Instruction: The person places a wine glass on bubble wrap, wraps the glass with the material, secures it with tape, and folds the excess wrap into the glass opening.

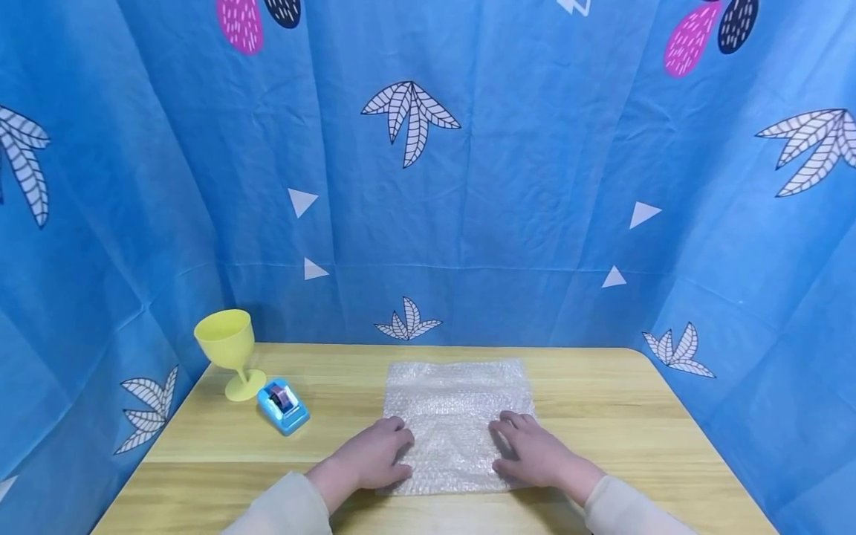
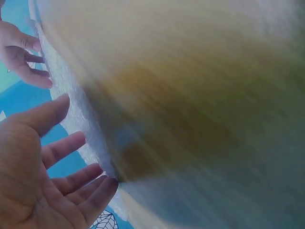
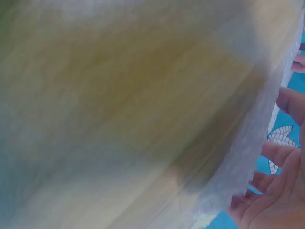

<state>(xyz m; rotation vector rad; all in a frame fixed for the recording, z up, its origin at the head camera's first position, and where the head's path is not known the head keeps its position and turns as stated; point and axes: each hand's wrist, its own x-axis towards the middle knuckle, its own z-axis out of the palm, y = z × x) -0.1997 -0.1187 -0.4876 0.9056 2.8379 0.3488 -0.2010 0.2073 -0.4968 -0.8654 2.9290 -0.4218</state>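
Observation:
A square sheet of clear bubble wrap (image 1: 448, 438) lies flat on the table in the head view. At its left edge is my left hand (image 1: 383, 453), fingers loosely bent and spread, fingertips at the sheet. My right hand (image 1: 533, 453) is over the right part of the sheet, its fingers likewise relaxed and touching down on the plastic. The left wrist view has the left hand (image 2: 57, 167) with spread fingers along the bubble wrap (image 2: 71, 95). In the right wrist view, the right hand (image 3: 279, 191) shows separated fingers against the sheet (image 3: 243, 148).
To the left on the wooden table (image 1: 635, 416) stands a yellow goblet (image 1: 226, 340). Beside it sits a small blue tape dispenser (image 1: 284, 407) with a roll in it. A blue patterned curtain (image 1: 521, 186) surrounds the table at the back and sides.

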